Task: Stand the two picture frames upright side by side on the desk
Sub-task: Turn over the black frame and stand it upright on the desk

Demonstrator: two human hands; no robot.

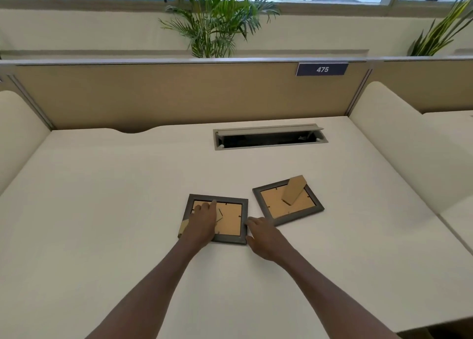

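Two dark-grey picture frames lie face down on the white desk (102,210), brown backs up. The left frame (231,223) is flat; my left hand (202,223) rests on its back, fingers spread over the board, covering its lower left part. A bit of its cardboard stand pokes out under my wrist at the frame's left edge. My right hand (263,236) touches this frame's right edge with its fingertips. The right frame (302,207) lies tilted a little farther back, its cardboard stand (294,189) raised off the back. No hand touches it.
An open cable hatch (268,139) sits in the desk behind the frames. A tan partition (179,95) with a "475" label (322,69) closes the back, white side panels (399,139) flank the desk, and plants (215,21) stand behind.
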